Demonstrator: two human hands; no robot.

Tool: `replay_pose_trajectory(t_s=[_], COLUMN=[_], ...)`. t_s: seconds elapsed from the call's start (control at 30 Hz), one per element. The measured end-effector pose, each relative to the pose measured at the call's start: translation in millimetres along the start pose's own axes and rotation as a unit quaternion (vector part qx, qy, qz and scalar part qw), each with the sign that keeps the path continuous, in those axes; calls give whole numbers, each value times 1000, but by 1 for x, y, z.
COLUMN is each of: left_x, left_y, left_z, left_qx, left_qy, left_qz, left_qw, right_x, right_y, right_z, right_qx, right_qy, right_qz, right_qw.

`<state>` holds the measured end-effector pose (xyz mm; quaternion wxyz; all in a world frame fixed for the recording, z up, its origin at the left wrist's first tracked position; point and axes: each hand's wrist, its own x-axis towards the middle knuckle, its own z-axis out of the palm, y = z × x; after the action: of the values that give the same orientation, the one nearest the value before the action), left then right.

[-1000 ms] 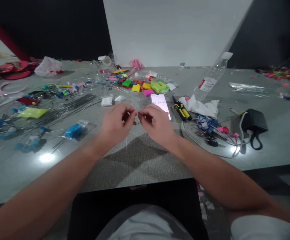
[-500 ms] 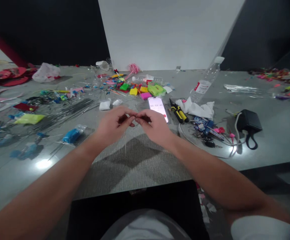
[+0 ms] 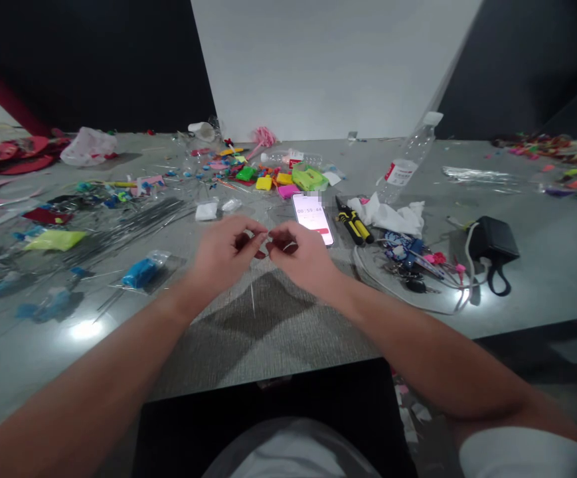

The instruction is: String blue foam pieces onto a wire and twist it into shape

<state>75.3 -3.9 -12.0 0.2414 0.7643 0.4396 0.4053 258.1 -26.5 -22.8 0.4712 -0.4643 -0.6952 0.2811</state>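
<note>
Over the middle of the table, my left hand and my right hand meet almost fingertip to fingertip. Both are closed in a pinch, thumb against forefinger. A thin, pale wire hangs down below the fingers of my left hand; its upper part runs up between the two hands, where it is too fine to follow clearly. Just behind my right hand lies a phone with a timer on its screen. Pliers with yellow and black handles lie to the right of the phone.
A blue clay packet and a bundle of dark wires lie left. Behind are white packets and coloured clay packs. On the right are a plastic bottle, crumpled tissue, keys and a black box with a cable.
My hands have shifted slightly, with the fingertips a little changed in their pinch. The hanging wire end shows more plainly now. The whole view has moved slightly.
</note>
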Motion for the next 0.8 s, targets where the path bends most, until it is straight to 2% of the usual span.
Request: replay_pose_trajectory(t_s=[0.13,0.3,0.47,0.57,0.7,0.8], left_x=[1,6,8,4,-2,-5], left_y=[2,5,6,5,1,-1], left_z=[2,-3,-6,1,15,21], left_qx=[-33,-80,-98,-41,-2,18], left_qy=[-11,-37,-50,-18,29,51], left_qz=[-37,-75,-77,-55,-31,-28], left_qw=[999,993,991,997,999,998], right_x=[0,2,1,-1,-5,-6], right_y=[5,4,-1,-2,0,2], right_z=[2,-1,-3,-1,6,9], right_qx=[64,79,10,-74,-223,-255], right_qy=[-4,-22,-28,5,65,72], right_qz=[17,-35,-72,-75,-62,-50], right_qw=[998,996,997,994,971,963])
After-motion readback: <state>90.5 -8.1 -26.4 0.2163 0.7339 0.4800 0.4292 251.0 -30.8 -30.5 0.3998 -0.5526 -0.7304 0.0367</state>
